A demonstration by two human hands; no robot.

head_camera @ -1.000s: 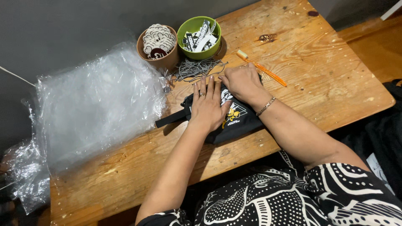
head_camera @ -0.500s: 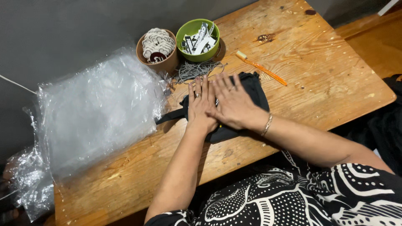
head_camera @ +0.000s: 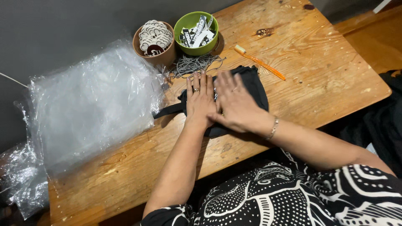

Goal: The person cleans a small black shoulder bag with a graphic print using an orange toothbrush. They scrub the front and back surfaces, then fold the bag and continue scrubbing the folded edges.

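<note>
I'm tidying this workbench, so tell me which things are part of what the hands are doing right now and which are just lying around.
In use:
- black fabric piece, flat on the wooden table
- left hand and right hand, both pressed flat on it

Lying about:
- brown bowl of round tags
- green bowl of labels
- grey cord bundle
- orange tool
- clear plastic bags

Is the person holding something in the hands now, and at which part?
Nothing is gripped. The left hand and right hand lie flat, palms down, on the middle of the black cloth, pressing it onto the wooden table.
</note>
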